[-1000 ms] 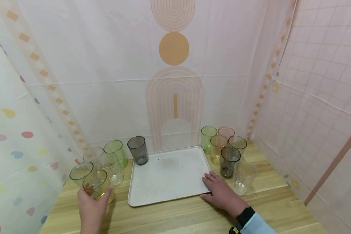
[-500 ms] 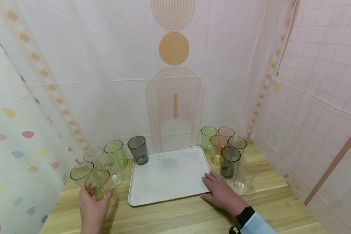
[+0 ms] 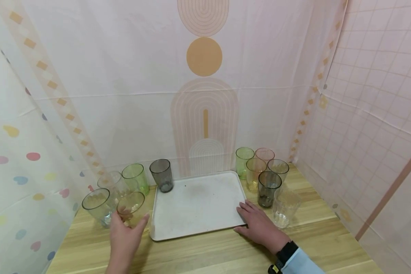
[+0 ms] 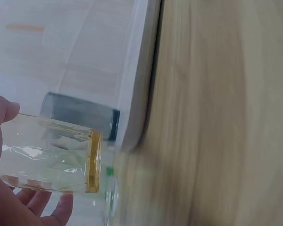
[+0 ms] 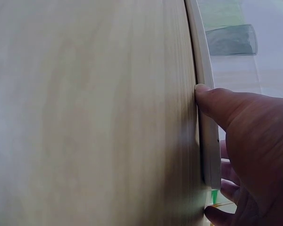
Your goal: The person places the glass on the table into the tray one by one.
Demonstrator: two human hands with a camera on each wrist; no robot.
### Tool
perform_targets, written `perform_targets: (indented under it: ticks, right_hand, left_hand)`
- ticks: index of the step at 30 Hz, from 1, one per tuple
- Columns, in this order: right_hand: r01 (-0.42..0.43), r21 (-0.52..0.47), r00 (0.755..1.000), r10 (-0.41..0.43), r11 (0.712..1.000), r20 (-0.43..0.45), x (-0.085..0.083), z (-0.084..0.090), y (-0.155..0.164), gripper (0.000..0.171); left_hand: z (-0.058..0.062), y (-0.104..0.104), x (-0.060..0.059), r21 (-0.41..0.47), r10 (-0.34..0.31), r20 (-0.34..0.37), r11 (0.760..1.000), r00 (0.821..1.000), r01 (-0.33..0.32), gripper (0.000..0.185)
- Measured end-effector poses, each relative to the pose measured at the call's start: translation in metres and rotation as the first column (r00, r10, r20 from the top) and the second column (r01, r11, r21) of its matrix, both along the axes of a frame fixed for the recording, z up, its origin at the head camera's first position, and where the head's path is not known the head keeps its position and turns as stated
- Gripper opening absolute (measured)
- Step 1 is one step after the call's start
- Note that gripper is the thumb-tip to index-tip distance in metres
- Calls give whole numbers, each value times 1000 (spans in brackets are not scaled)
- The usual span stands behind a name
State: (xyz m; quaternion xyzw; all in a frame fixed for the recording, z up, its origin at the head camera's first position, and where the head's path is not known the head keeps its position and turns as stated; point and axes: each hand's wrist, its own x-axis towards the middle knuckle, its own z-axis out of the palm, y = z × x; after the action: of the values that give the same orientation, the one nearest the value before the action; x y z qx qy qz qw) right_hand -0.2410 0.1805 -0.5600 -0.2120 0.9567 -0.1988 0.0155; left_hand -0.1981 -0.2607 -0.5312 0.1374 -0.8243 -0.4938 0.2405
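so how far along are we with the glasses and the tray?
Done: nothing; the white tray carries no glass. In hand: the left hand grips a yellow-tinted glass near the tray's left edge, while the right hand rests on its right corner. Left: four glasses stand left of the tray, one grey glass behind it, six to the right.

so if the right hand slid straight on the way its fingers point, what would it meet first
Mostly bare tray. The right hand lies at the near right corner of the white rectangular plastic tray, fingers pointing up-left across it. The first thing in that line is probably the smoky grey plastic cup at the far left corner, though depth is unclear.
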Motion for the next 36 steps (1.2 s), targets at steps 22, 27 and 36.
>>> perform_targets:
  ticks: [22, 27, 36]
  right_hand:
    - [-2, 3, 1000, 2, 1000, -8, -1, 1, -1, 77]
    - [4, -3, 1000, -4, 1000, 8, 0, 2, -1, 77]
    - [2, -4, 1000, -2, 1000, 8, 1, 3, -2, 77]
  left_hand:
    - [-6, 37, -80, -16, -115, -26, 993, 993, 115, 79]
    - [-5, 38, -91, -13, -107, -12, 994, 994, 107, 86]
    - [-6, 40, -100, -5, -120, -9, 993, 993, 120, 84]
